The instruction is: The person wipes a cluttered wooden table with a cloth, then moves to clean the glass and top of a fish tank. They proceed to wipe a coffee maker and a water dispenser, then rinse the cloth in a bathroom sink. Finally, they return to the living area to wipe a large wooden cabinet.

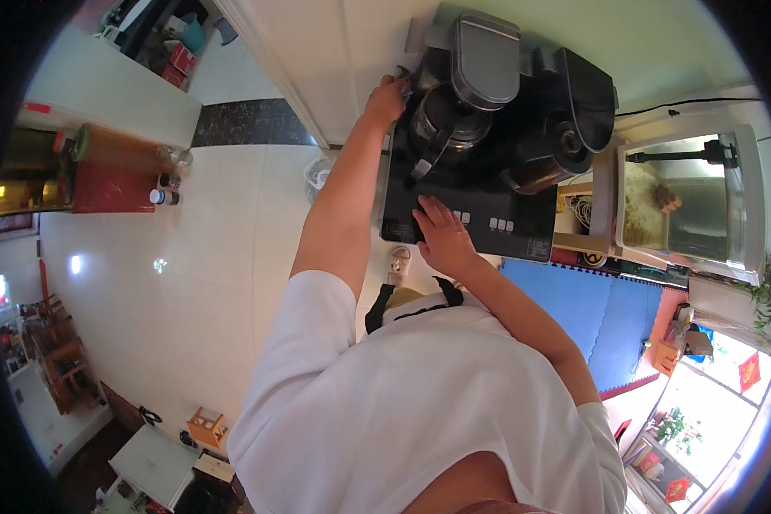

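A black tea-making unit [480, 218] with a glossy top stands in front of me, bearing a glass kettle [445, 120] under a grey lid and a second dark pot [552, 158] to its right. My left hand [387, 98] reaches to the far left corner of the unit, by the kettle, its fingers curled against the edge; what it grips is hidden. My right hand [441, 236] lies flat on the front panel, fingers spread beside the small row of buttons [461, 217].
A glass fish tank [685, 201] stands to the right of the unit. Blue floor mats [600, 308] lie below it. White tiled floor [197, 283] spreads left, with a red cabinet [111, 184] holding jars. A white wall [334, 51] is behind.
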A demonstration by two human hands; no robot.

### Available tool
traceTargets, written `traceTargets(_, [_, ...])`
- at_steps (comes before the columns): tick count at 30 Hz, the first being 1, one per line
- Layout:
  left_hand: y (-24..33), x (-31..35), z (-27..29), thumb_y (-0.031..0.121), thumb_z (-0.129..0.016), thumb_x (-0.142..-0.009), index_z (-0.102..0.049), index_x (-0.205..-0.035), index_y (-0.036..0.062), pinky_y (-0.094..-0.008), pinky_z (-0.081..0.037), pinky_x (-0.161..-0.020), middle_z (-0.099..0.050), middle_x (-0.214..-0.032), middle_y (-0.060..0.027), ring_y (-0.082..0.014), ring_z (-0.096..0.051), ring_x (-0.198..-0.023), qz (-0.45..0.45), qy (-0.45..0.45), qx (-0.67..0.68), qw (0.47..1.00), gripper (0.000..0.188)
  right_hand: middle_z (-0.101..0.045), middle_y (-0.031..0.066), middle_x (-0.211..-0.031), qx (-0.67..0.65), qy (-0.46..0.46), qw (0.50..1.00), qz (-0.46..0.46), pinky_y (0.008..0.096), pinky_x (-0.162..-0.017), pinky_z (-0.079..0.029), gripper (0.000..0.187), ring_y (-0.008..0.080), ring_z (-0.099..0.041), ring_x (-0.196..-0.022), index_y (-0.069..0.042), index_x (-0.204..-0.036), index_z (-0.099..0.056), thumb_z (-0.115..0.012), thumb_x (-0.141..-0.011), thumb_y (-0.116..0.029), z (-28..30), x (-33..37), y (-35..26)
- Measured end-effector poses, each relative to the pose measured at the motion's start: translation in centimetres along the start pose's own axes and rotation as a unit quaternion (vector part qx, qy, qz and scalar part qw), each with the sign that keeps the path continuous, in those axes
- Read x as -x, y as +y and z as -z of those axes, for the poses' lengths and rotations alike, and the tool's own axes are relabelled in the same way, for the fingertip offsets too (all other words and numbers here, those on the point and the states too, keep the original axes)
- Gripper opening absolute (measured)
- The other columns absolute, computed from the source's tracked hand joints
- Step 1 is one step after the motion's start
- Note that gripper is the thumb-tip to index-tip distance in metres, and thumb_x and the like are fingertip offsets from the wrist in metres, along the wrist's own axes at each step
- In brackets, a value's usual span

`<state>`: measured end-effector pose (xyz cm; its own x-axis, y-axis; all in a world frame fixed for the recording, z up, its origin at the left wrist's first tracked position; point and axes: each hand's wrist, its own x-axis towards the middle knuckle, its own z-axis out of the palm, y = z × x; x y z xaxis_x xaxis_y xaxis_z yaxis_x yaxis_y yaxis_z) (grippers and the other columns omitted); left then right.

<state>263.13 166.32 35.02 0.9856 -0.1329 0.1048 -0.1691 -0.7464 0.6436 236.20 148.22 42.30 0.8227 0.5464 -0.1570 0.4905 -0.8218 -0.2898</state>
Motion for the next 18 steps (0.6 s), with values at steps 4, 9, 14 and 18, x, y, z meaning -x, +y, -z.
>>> traceTargets(4, [-1.9, 2.7, -1.0, 0.004, -0.053, -0.085, -0.059, -0.131, 0.0189, -0.0473, -0.05, -0.09, -0.054, -0.127, -0.0182, -0.0407, -0.059, -0.107, -0.05, 0.039, -0.006, 0.998, 0.049, -0.034, 0.0129, -0.152, 0.027, -0.001, 0.999, 0.03, 0.0479, -0.113, -0.033, 0.061, 0.0302, -0.035, -0.139, -0.005, -0.138, -0.048, -0.067, -0.082, -0.021, 0.0, 0.2, 0.8])
traceTargets(9, [0.5, 11.2, 1.4, 0.003, -0.05, -0.092, -0.06, -0.129, 0.0142, -0.0459, -0.048, -0.089, -0.052, -0.123, -0.0218, -0.0436, -0.057, -0.107, -0.049, -0.009, 0.079, 0.996, 0.04, -0.036, 0.0123, -0.152, 0.009, -0.006, 1.0, 0.028, 0.0483, -0.113, -0.033, 0.06, 0.0296, -0.035, -0.139, -0.007, -0.138, -0.049, -0.066, -0.082, -0.02, 0.2, 0.1, 1.1])
traceTargets(14, [2.0, 22.0, 2.7, -0.003, -0.049, -0.088, -0.062, -0.128, 0.0173, -0.0453, -0.05, -0.084, -0.053, -0.118, -0.019, -0.0421, -0.059, -0.102, -0.06, -0.004, 0.095, 0.994, 0.047, -0.039, 0.013, -0.15, -0.033, 0.005, 0.999, 0.037, 0.0474, -0.113, -0.034, 0.053, 0.0297, -0.037, -0.139, -0.007, -0.134, -0.054, -0.064, -0.083, -0.017, 0.2, 0.3, 1.7])
traceTargets(18, [4.9, 28.6, 4.2, -0.004, -0.049, -0.087, -0.062, -0.128, 0.0176, -0.0455, -0.05, -0.087, -0.053, -0.121, -0.0192, -0.042, -0.057, -0.106, 0.018, -0.021, 0.106, 0.994, 0.048, -0.049, 0.0134, -0.14, -0.118, 0.048, 0.991, 0.036, 0.0444, -0.108, -0.04, 0.042, 0.0322, -0.045, -0.131, -0.008, -0.123, -0.062, -0.064, -0.081, -0.011, 1.4, 2.2, 2.2])
